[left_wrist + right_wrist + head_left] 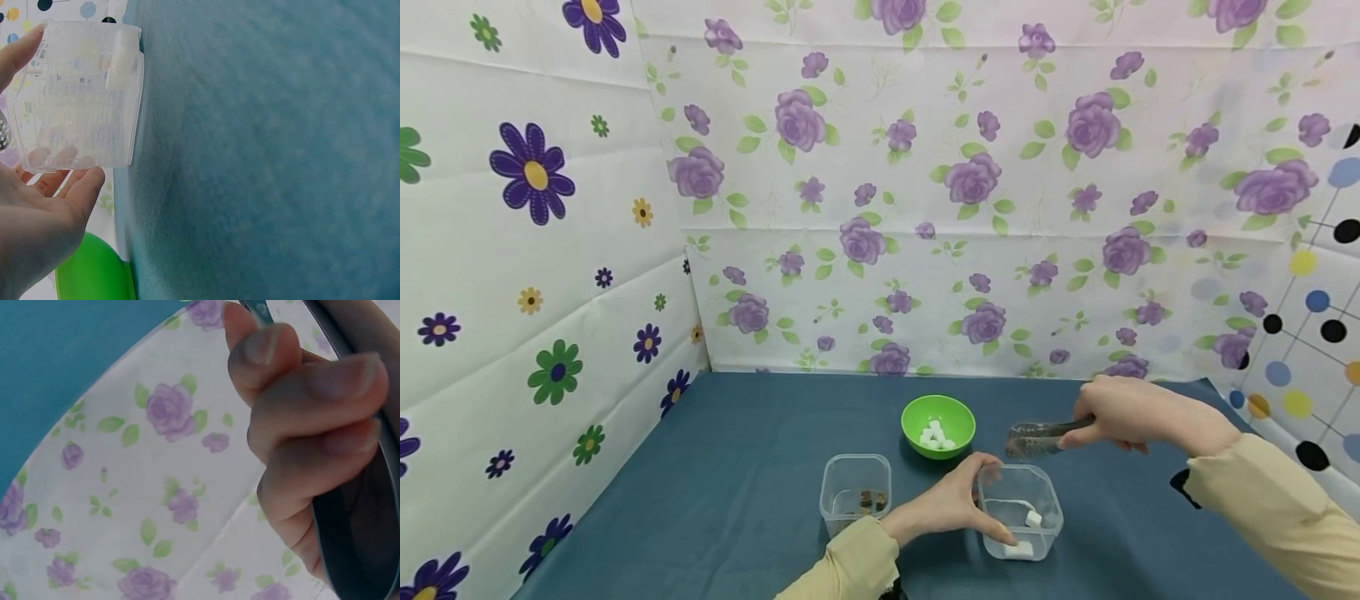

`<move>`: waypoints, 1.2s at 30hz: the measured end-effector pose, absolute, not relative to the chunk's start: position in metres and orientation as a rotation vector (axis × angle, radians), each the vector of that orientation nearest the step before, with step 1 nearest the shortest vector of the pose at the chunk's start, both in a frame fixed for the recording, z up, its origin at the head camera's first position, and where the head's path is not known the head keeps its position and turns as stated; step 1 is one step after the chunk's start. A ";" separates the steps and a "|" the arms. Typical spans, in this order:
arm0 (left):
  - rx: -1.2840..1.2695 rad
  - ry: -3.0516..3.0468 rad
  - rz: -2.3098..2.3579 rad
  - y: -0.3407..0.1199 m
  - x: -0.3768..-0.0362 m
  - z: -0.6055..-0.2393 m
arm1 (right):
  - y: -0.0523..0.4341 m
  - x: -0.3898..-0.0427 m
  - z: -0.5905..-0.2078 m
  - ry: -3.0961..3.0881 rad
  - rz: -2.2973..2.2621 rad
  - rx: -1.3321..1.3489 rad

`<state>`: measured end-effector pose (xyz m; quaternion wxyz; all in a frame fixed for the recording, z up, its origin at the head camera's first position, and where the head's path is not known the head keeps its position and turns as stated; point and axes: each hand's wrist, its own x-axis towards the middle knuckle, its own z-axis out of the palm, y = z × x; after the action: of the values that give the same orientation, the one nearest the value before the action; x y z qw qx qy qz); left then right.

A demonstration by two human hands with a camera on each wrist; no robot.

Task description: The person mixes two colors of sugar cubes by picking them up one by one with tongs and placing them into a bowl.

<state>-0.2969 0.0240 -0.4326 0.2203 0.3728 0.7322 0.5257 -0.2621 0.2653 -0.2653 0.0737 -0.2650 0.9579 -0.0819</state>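
My left hand [951, 500] grips a clear plastic container [1037, 546] by its left side, thumb in front and fingers behind. A couple of white cubes [1033, 518] lie in that container. In the left wrist view the same container [81, 100] sits between thumb and fingers. My right hand [1123, 412] holds metal tongs [1033, 439] above and behind the container, their tips pointing left. Nothing is visible between the tips. Curled fingers [312, 419] wrap the tongs' dark handle [350, 537] in the right wrist view.
A green bowl [913, 429] with several white cubes stands behind my left hand. Left of that hand is another clear container [831, 492] with brown pieces inside. Blue cloth [737, 500] covers the table, with a flowered sheet [925, 275] hanging at the back.
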 end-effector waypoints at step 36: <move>1.055 2.007 1.453 0.023 -0.296 -0.431 | 0.223 -0.258 -0.302 2.786 0.047 -0.626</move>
<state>-0.2961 0.0229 -0.4307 0.2224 0.3821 0.7265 0.5261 -0.2581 0.2232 -0.3016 0.1424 -0.2168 0.9656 0.0162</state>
